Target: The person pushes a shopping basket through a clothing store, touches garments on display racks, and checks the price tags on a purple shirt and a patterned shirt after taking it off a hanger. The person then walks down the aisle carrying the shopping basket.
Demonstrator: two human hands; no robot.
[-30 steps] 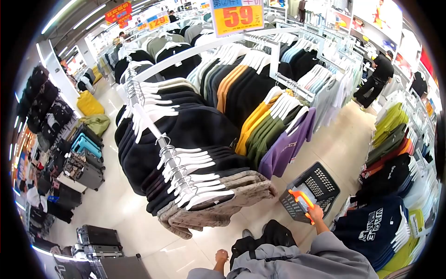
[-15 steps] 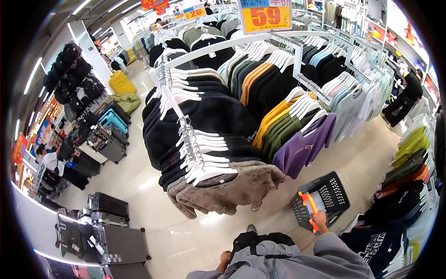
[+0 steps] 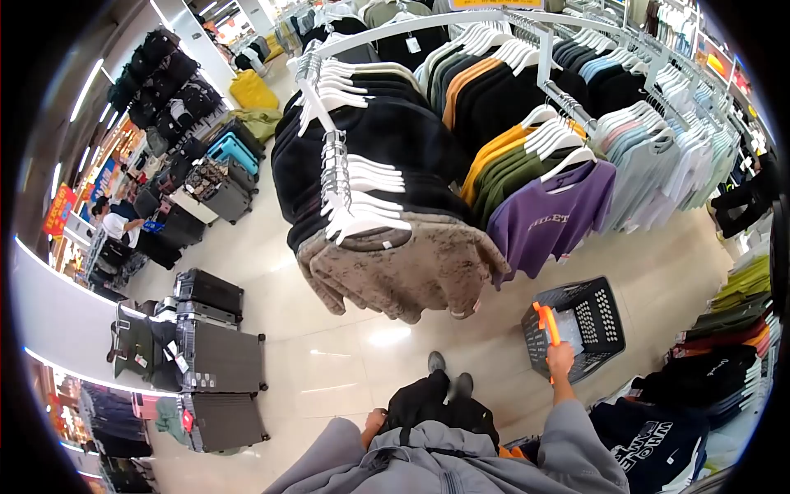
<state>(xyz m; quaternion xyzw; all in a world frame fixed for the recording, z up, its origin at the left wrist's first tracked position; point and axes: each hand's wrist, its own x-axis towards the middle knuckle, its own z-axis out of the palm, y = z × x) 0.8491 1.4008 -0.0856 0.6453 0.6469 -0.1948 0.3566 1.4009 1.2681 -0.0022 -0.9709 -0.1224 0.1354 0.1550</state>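
My right hand (image 3: 560, 360) is wrapped round the orange handle (image 3: 546, 323) of a dark grey shopping basket (image 3: 605, 317) with perforated sides. Something clear or pale lies inside the basket; I cannot make out what. Beside my dark trousers hangs my left hand (image 3: 376, 419), its fingers curled, and whether it holds anything is hidden. Ahead, a brown patterned sweatshirt (image 3: 403, 267) hangs at the near end of a white rack (image 3: 317, 103). A purple sweatshirt (image 3: 553, 216) hangs to its right, above the basket.
Grey suitcases (image 3: 222, 354) stand at the left, with a turquoise suitcase (image 3: 234, 154) farther back. A person in a white top (image 3: 115, 226) is at the far left. Navy shirts (image 3: 650, 440) hang at the lower right. A dark-clothed person (image 3: 741, 202) is at the right edge.
The racks have shifted in view, and the brown and purple sweatshirts now face me more directly. More suitcases show at the left. My right hand still grips the basket handle.
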